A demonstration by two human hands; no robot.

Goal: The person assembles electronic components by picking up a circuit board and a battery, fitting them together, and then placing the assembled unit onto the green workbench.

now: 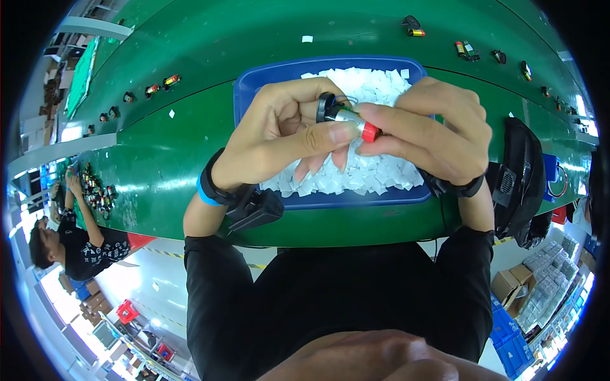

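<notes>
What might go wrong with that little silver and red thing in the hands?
The small silver and red part is held between the left hand and right hand, so it might slip and drop among the white pieces in the blue tray below. The thin dark wire beside it could perhaps snag and get tugged.

At right are a black bag (522, 171), an open cardboard box (506, 287) and blue crates (513, 343).
</notes>
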